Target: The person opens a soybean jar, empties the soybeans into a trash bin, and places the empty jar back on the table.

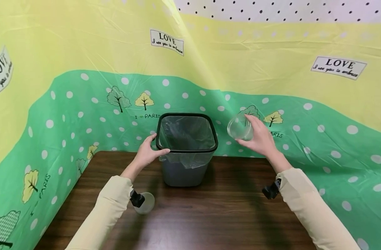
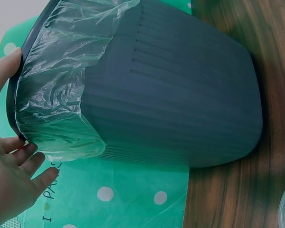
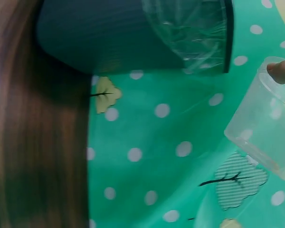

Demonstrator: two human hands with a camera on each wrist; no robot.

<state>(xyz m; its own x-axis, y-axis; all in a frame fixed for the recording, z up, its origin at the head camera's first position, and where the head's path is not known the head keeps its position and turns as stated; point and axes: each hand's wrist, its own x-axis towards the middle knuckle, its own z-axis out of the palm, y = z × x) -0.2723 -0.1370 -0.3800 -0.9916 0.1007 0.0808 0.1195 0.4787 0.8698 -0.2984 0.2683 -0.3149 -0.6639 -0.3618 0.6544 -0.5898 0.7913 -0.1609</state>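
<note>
A dark grey trash can (image 1: pixel 185 173) with a black rim stands upright on the table, lined with a clear plastic bag (image 2: pixel 57 85) folded over its edge. My left hand (image 1: pixel 146 151) grips the left front corner of the rim, thumb along the front and fingers round the side. To the right of the can, my right hand (image 1: pixel 258 137) holds a clear plastic cup (image 3: pixel 259 123) in the air, tilted and apart from the can. The cup looks see-through, with no contents that I can make out. Most of the right hand lies outside the right wrist view.
A clear round container (image 1: pixel 148 204) is on the dark wooden table (image 1: pixel 221 215), partly hidden behind the left wrist camera. Behind the table hangs a green and yellow printed cloth (image 1: pixel 190 80), close to the can and to the right hand.
</note>
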